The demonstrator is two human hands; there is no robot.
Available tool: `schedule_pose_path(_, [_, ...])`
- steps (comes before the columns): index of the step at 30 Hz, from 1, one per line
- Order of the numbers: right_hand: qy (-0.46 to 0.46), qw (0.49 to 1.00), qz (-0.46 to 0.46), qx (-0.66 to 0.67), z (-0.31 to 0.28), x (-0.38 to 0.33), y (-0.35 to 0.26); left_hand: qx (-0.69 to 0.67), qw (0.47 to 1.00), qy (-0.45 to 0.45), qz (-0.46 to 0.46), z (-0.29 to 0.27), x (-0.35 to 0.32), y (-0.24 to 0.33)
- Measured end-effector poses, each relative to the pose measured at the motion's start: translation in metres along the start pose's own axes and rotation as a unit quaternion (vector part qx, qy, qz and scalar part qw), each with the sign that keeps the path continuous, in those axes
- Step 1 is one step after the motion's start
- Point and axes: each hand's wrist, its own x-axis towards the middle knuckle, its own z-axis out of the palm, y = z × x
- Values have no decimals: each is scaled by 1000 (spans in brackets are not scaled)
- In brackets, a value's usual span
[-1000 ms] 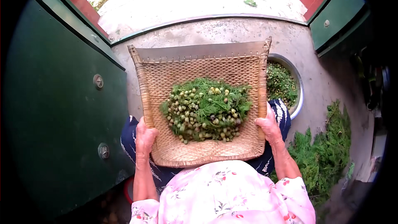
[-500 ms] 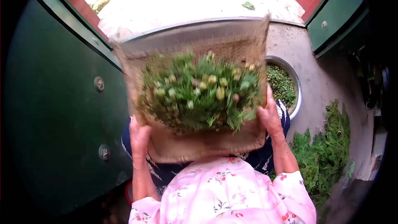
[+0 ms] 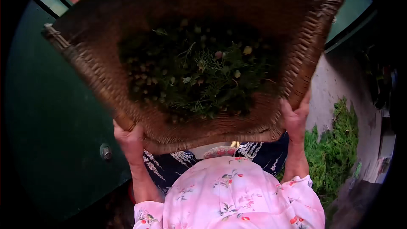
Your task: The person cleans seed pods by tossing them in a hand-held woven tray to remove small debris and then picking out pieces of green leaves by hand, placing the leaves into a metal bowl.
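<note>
A woven wicker winnowing basket [image 3: 303, 65] is lifted high in front of me, its far edge wide and raised so that it covers most of the doorway. Green needle-leaved sprigs [image 3: 207, 74] with small round yellowish and reddish cones or seed pods lie heaped in its middle, dark in shadow. My left hand [image 3: 130, 142] is closed round the left side near the close corner. On the opposite side, my right hand [image 3: 296, 118] grips the rim with the thumb on the inside.
A green metal door [image 3: 55, 114] stands close on my left, with another green panel [image 3: 352, 8] at the right. Cut green branches [image 3: 333, 152] are piled on the concrete floor to my right. Between my knees, part of a pink-patterned item [image 3: 219, 152] shows below the basket.
Both hands have swung the basket upward and closer to the camera. It now hides the metal bowl of green pods on the right and most of the bright ground outside.
</note>
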Motion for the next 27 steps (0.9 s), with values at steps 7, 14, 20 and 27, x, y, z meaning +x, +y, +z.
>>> schedule_pose_path(7, [-193, 972, 131, -40, 1, -23, 68, 202, 960, -113, -160, -7, -22, -62])
schedule_pose_path(14, [-160, 975, 154, -30, 1, -32, 68, 120, 973, -108, -168, -1, -33, -66])
schedule_pose_path(20, [2, 998, -5, -55, 2, -5, 3, 36, 997, 36, 61, 2, -2, 1])
schedule_pose_path(27, [-123, 985, 60, -107, 3, -14, 65, 200, 975, -91, -39, 6, -3, -59])
